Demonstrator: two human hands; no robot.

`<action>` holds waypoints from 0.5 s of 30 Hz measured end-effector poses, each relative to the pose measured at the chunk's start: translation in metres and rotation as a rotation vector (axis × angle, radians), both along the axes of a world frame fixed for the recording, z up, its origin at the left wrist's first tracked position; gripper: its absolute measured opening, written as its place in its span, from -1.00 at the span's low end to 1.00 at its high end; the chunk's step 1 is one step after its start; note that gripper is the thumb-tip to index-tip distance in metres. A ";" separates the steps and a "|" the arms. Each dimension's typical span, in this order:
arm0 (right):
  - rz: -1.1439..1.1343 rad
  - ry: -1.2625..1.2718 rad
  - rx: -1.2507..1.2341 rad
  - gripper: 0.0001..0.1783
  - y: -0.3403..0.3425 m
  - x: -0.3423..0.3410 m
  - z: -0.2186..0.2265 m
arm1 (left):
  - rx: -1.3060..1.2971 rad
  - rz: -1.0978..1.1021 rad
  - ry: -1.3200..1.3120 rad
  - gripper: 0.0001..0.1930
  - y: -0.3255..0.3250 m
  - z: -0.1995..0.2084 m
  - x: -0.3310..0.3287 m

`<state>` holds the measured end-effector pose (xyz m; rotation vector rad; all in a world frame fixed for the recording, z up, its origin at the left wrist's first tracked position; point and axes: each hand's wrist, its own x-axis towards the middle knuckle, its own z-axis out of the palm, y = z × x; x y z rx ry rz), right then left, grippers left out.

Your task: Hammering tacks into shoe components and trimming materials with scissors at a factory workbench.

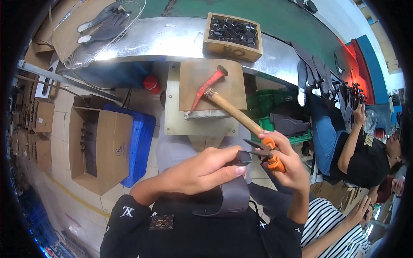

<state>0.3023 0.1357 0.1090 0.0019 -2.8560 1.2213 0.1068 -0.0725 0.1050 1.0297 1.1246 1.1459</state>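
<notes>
My left hand (206,170) is closed on a dark shoe strap (234,195), which curves down against my black top. A small glossy black piece (244,158) sticks out between its thumb and fingers. Close by on the right, my right hand (286,161) grips orange-handled scissors (270,155), their short dark blades apart and pointing at the black piece. A hammer (234,109) with a red head and wooden handle lies on a tan board (189,81). Its handle end reaches my right fingers; whether they touch it I cannot tell.
A wooden box (234,52) of small black parts stands on the metal bench edge (167,41). Left are a wire basket (103,32) of shoe parts and a cardboard box (109,146) by a blue crate (144,137). Right, a green crate (297,138) and co-workers (365,159).
</notes>
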 end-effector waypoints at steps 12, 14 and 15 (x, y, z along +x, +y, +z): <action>0.119 -0.204 0.045 -0.68 0.000 -0.017 0.035 | 0.107 0.124 -0.108 -0.66 -0.017 -0.017 0.001; 0.119 -0.193 0.066 -0.67 -0.002 -0.022 0.035 | 0.106 0.135 -0.109 -0.66 -0.020 -0.018 -0.002; 0.125 -0.189 0.083 -0.64 -0.002 -0.022 0.035 | 0.096 0.118 -0.106 -0.69 -0.021 -0.016 -0.004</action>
